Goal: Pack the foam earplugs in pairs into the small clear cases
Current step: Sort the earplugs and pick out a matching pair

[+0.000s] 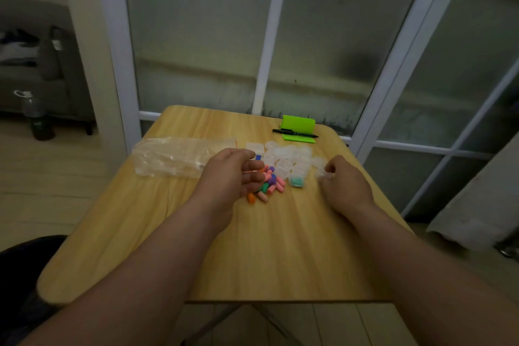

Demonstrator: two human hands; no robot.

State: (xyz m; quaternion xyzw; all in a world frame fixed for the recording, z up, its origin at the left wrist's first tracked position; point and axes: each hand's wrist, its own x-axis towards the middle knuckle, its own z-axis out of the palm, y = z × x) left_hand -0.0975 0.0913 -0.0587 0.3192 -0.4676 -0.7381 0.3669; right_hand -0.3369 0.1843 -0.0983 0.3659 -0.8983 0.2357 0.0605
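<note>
Wooden table (280, 247) bears a heap of clear cases (289, 157) just beyond the fingertips; one teal-filled case (296, 182) sits between the hands. Loose earplugs (271, 185) lie under the left hand (230, 177), whose curled fingers' grip is unclear. Fingers of the right hand (346, 187) clamp a blurred case (323, 174).

On our desk (280, 247), earplugs (268, 181) lie near of the cases (289, 157); bag (171, 157) left, pen (295, 132) far.

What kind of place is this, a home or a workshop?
Probably a home: a small wooden table stands against frosted glass doors, and a grey sofa and a bottle on the floor show at the left.
</note>
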